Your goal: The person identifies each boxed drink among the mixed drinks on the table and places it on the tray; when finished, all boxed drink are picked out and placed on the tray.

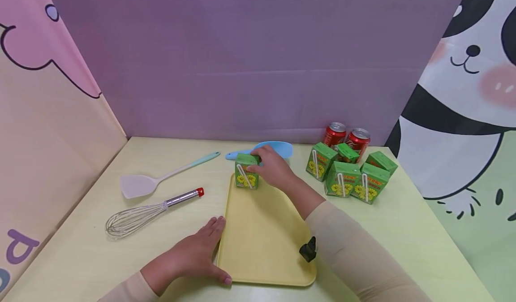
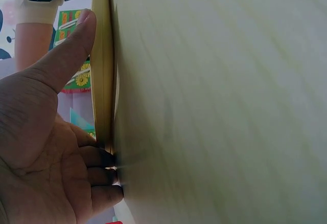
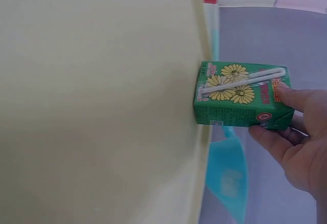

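- Carton stands upright at the far left corner of the yellow tray, very close to the rim. I cannot tell if its whole base is flat; if one edge rests on the rim, it could fall when released.
- Right hand holds this carton near the top, between thumb and fingers. Such a high grip, I think, could tip the carton if the fingers leave unevenly, or dent it by squeezing too much.
- Left hand holds nothing; its fingers lie along the left edge of the tray, the thumb at the near corner. If it pushes, the tray may slide and shake the carton.
- Blue utensil lies just behind the right hand, so the knuckles could move it.
- Right sleeve crosses the tray's right edge; a low forearm could drag the tray.
- Farther to the right, other green cartons crowd before two red cans; a careless pull could topple a neighbour.
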`<state>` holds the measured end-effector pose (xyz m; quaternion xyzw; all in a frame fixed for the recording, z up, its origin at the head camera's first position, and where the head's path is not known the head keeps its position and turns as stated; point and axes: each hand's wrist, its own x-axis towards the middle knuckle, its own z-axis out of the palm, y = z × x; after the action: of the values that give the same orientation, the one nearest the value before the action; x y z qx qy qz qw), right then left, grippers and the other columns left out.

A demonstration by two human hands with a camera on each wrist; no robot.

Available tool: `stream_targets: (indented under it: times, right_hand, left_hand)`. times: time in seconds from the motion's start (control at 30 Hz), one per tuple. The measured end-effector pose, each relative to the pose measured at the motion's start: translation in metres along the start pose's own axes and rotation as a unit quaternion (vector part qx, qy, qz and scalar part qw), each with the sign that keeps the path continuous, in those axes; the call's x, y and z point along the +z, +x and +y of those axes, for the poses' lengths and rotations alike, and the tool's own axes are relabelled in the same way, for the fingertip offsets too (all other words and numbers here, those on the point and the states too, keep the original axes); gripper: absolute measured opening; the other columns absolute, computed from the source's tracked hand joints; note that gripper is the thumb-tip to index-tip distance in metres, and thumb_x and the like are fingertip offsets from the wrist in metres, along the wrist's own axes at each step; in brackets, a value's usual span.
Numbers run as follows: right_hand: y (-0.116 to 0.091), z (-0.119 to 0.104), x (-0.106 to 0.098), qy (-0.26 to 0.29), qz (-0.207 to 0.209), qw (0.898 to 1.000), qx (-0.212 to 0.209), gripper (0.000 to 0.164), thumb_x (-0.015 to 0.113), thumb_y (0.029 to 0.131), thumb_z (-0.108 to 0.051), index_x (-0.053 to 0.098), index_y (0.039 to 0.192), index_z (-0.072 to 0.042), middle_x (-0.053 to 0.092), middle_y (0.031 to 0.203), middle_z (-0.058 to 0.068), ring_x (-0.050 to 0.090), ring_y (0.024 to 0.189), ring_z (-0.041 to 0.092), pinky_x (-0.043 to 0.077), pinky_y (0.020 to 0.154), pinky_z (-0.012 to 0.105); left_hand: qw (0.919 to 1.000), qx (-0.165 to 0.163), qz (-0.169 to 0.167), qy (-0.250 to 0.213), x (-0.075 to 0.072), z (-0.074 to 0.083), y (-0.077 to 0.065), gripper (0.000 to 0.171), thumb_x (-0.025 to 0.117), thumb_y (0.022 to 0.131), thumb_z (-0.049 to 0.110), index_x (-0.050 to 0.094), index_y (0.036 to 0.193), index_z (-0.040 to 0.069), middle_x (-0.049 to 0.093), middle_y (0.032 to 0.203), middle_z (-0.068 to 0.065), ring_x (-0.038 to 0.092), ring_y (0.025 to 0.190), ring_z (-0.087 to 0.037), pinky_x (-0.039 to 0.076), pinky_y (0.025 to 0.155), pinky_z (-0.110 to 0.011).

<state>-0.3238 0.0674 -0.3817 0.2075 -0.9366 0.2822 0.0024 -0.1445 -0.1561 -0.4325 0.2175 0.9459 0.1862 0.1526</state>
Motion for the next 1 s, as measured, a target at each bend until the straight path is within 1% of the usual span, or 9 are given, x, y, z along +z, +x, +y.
stream_targets:
  times: [0.17, 0.3, 0.53, 0.6, 0.67, 0.77, 0.83, 0.93, 1.0]
  right_hand:
    - [0.004, -0.001, 0.005, -0.013, -0.011, 1.000, 0.003, 0.054, 0.066, 0.094, -0.038, 0.053, 0.138, -0.010, 0.047, 0.137, 0.006, 0.057, 0.104, 0.021, 0.051, 0.089, 0.037]
    - [0.004, -0.003, 0.005, -0.018, -0.022, 1.000, -0.007, 0.054, 0.065, 0.095, -0.036, 0.051, 0.139, -0.010, 0.047, 0.137, 0.005, 0.056, 0.108, 0.021, 0.049, 0.093, 0.038]
    - [0.002, -0.003, 0.004, -0.022, -0.022, 0.999, -0.015, 0.053, 0.064, 0.096, -0.036, 0.050, 0.140, -0.010, 0.047, 0.136, 0.006, 0.055, 0.106, 0.021, 0.049, 0.091, 0.037]
    - [0.001, -0.002, 0.003, -0.021, -0.026, 0.999, -0.019, 0.055, 0.064, 0.095, -0.037, 0.049, 0.141, -0.011, 0.046, 0.136, 0.006, 0.055, 0.108, 0.023, 0.049, 0.093, 0.039]
    - [-0.001, -0.001, -0.001, -0.020, -0.034, 0.999, -0.023, 0.061, 0.063, 0.095, -0.042, 0.045, 0.144, -0.012, 0.043, 0.140, 0.007, 0.054, 0.117, 0.025, 0.048, 0.097, 0.042]
    - [-0.006, 0.004, -0.013, -0.018, -0.039, 0.998, -0.035, 0.070, 0.062, 0.093, -0.051, 0.040, 0.149, -0.014, 0.040, 0.148, 0.009, 0.045, 0.132, 0.029, 0.042, 0.106, 0.049]
    - [-0.012, 0.007, -0.027, -0.015, -0.036, 0.998, -0.042, 0.074, 0.060, 0.092, -0.056, 0.038, 0.150, -0.016, 0.038, 0.151, 0.009, 0.042, 0.136, 0.030, 0.040, 0.108, 0.052]
    - [-0.022, 0.013, -0.055, -0.009, -0.028, 0.998, -0.052, 0.073, 0.059, 0.092, -0.057, 0.039, 0.149, -0.016, 0.039, 0.150, 0.010, 0.043, 0.135, 0.032, 0.040, 0.107, 0.054]
    - [-0.031, 0.018, -0.073, -0.013, -0.024, 0.998, -0.051, 0.073, 0.060, 0.092, -0.057, 0.040, 0.148, -0.016, 0.040, 0.149, 0.009, 0.046, 0.132, 0.031, 0.042, 0.106, 0.053]
  left_hand:
    - [1.0000, -0.003, -0.003, 0.004, 0.000, 0.002, 0.000, 0.135, 0.076, 0.060, 0.075, 0.017, 0.155, -0.001, 0.017, 0.163, -0.016, 0.014, 0.151, -0.033, 0.030, 0.115, -0.053]
    - [0.9999, -0.007, -0.007, 0.011, -0.001, 0.001, 0.001, 0.135, 0.076, 0.061, 0.074, 0.017, 0.155, -0.002, 0.016, 0.163, -0.017, 0.013, 0.151, -0.033, 0.030, 0.115, -0.053]
    - [0.9998, -0.009, -0.015, 0.010, -0.003, 0.002, 0.002, 0.134, 0.076, 0.061, 0.074, 0.017, 0.155, -0.001, 0.016, 0.164, -0.016, 0.012, 0.152, -0.033, 0.030, 0.115, -0.053]
    - [0.9999, -0.007, -0.014, 0.006, -0.003, 0.003, 0.002, 0.134, 0.077, 0.061, 0.073, 0.017, 0.155, -0.002, 0.016, 0.163, -0.017, 0.012, 0.152, -0.033, 0.030, 0.115, -0.053]
    - [0.9999, -0.007, -0.013, 0.003, -0.003, 0.003, 0.002, 0.135, 0.077, 0.061, 0.073, 0.017, 0.155, -0.002, 0.016, 0.163, -0.017, 0.013, 0.151, -0.034, 0.031, 0.115, -0.053]
    - [0.9998, -0.008, -0.016, 0.003, -0.002, 0.003, 0.003, 0.135, 0.077, 0.061, 0.074, 0.016, 0.155, -0.001, 0.016, 0.163, -0.017, 0.013, 0.151, -0.033, 0.031, 0.115, -0.053]
    - [0.9998, -0.011, -0.017, 0.003, -0.002, 0.003, 0.003, 0.135, 0.077, 0.061, 0.073, 0.016, 0.156, -0.001, 0.016, 0.164, -0.017, 0.013, 0.152, -0.033, 0.031, 0.115, -0.053]
    - [0.9997, -0.015, -0.019, 0.004, -0.002, 0.002, 0.003, 0.135, 0.077, 0.060, 0.073, 0.016, 0.156, -0.001, 0.015, 0.164, -0.016, 0.012, 0.152, -0.033, 0.031, 0.115, -0.054]
    - [0.9997, -0.017, -0.020, 0.004, -0.001, 0.002, 0.003, 0.135, 0.077, 0.060, 0.073, 0.016, 0.156, -0.001, 0.015, 0.164, -0.017, 0.012, 0.152, -0.033, 0.031, 0.114, -0.054]
